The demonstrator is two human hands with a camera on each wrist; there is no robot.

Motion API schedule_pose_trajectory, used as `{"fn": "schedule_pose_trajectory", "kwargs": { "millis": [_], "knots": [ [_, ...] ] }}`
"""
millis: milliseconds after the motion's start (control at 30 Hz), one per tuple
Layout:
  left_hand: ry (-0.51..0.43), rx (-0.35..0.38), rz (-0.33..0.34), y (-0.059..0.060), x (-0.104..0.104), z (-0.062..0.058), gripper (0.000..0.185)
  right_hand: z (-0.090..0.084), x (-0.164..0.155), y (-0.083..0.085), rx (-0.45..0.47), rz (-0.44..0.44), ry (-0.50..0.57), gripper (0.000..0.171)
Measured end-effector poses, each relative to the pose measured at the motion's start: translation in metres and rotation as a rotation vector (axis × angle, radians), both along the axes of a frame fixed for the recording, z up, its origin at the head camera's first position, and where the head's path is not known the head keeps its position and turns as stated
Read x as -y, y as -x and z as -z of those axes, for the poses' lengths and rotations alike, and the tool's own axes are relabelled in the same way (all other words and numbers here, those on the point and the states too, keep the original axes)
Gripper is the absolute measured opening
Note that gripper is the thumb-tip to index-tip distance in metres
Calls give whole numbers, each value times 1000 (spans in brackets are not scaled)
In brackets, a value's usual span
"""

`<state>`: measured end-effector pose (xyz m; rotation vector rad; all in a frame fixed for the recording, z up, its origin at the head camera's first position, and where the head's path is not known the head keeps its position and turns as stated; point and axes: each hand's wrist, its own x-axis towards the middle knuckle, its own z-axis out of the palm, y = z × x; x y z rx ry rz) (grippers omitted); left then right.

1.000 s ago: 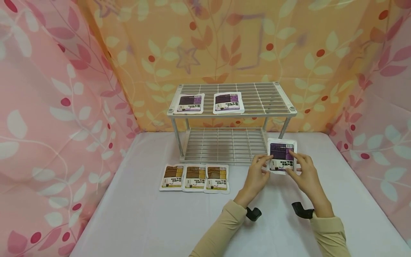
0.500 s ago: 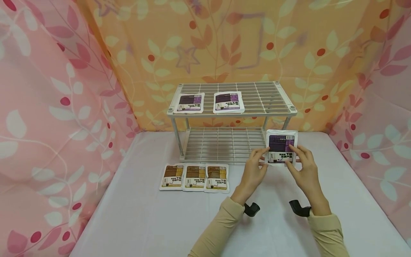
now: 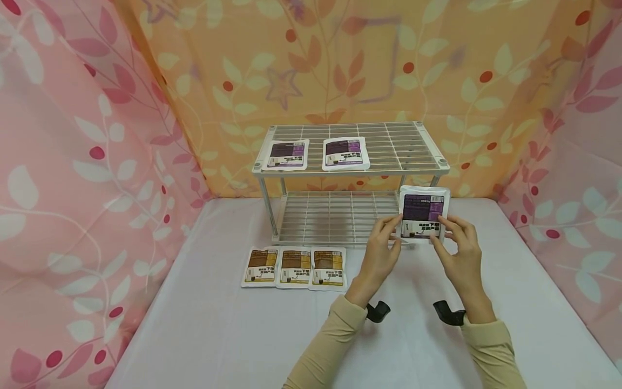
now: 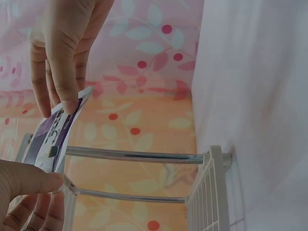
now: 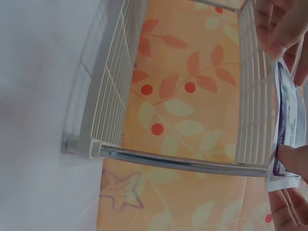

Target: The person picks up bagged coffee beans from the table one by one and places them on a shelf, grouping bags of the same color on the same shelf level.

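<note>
Head view. Both hands pinch a flat, square, white-bordered purple foil sachet [image 3: 422, 216] by its lower edges: the left hand [image 3: 380, 255] grasps the left edge between thumb and fingertips, the right hand [image 3: 459, 258] grasps the right edge likewise. The sachet is held upright and clear of the table, just in front of the right front post of a two-tier white wire rack [image 3: 439, 163] with slender metal legs and a gridded top. Two matching glossy purple sachets [image 3: 288, 155] lie flat, side by side, on the left half of the upper tier. Three brown-and-white sachets [image 3: 293, 268] of the same square shape lie in a touching row on the smooth white tablecloth [image 3: 218, 329], just before the rack's left front corner. Beige knit sleeves [image 3: 335, 335] cover both forearms. Soft leaf-printed pink and orange fabric [image 3: 73, 162] encloses the table on three sides.
</note>
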<state>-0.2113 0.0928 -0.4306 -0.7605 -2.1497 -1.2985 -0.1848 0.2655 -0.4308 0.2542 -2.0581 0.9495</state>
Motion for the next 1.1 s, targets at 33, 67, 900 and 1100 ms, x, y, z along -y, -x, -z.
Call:
{"fn": "schedule_pose_trajectory", "kwargs": {
  "millis": [33, 67, 900, 1100],
  "knots": [
    [2, -4, 0, 0, 1, -1, 58, 0, 1, 0, -12, 0, 5, 52],
    [4, -8, 0, 0, 2, -3, 58, -1, 2, 0, -24, 1, 7, 51],
    [68, -136, -45, 3, 13, -35, 58, -21, 11, 5, -112, -63, -93, 53],
    [24, -152, -25, 7, 14, -41, 54, -35, 18, 6, -163, -68, -99, 49]
  ]
}}
